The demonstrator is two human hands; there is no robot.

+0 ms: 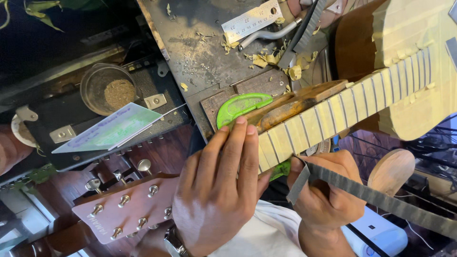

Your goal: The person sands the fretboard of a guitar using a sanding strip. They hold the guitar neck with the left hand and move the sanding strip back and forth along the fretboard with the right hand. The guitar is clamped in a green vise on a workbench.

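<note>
Head view, looking down on a workbench point(200, 52) with a guitar neck laid across it.

Neck point(333, 114): fretboard masked in pale tape between metal frets, running from lower centre up to the right, where it joins the guitar body point(419, 57), also taped pale. The neck rests on a wooden block point(290, 102); a green plastic piece point(240, 105) lies just beside the block, at the bench edge.

Left hand point(219, 190): flat, fingers extended, fingertips pressing on the near end of the neck and the edge of the block. Not clenched; it steadies rather than grips. A wristwatch point(173, 242) shows at the wrist.

Right hand point(323, 185): closed around a long dark file point(381, 200). The file's tip sits at the neck's lower edge, touching the end of the fretboard; its length trails off to the lower right.

Bench: steel ruler point(252, 20), a second file point(304, 28) and pale shavings point(266, 59) near the top, well apart from the hands.

Left of bench: a round glass bowl point(107, 88) holding brown powder, and a pale card point(112, 128) lying on a dark case point(95, 143). Below it, a second guitar's reddish headstock point(126, 209) with tuning pegs, just beside the left hand.
</note>
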